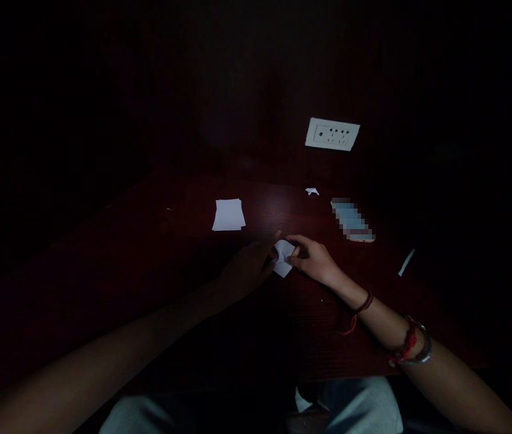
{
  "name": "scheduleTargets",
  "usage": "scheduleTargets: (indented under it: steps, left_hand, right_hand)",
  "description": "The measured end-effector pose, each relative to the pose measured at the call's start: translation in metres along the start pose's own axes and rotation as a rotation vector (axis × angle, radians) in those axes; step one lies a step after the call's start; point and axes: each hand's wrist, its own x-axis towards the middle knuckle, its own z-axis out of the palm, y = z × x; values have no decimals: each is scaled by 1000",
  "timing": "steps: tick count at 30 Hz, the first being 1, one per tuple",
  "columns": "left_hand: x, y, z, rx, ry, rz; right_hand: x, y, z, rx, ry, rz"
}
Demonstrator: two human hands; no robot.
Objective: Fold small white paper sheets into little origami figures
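Note:
A small folded piece of white paper lies between my hands on the dark red table. My left hand, in deep shadow, grips its left side, thumb and fingers at the edge. On the opposite side my right hand pinches the paper, with the index finger along the top edge and the thumb on its face. Creases show across the middle of the paper. Beyond my left hand is a stack of white paper squares, slightly out of line.
A phone with a blurred screen lies right of my hands. Behind it sits a small folded paper piece. A thin paper strip is at far right. A white socket panel is on the back wall. The table ends above my knees.

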Motion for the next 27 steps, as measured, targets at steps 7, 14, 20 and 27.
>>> scheduleTargets:
  steps: [7,14,20,27]
  left_hand:
    - [3,3,-5,-7,-34,-66]
    - [-1,2,-4,-16,-26,-38]
    - [-3,0,-5,-23,-15,9]
    - [0,4,-5,-102,-3,-129]
  right_hand:
    - [-1,-1,-2,-33,-18,-27]
    - [-2,1,-1,10,-72,-26]
    - [-2,5,1,44,-75,-25]
    - [-2,6,5,124,-25,10]
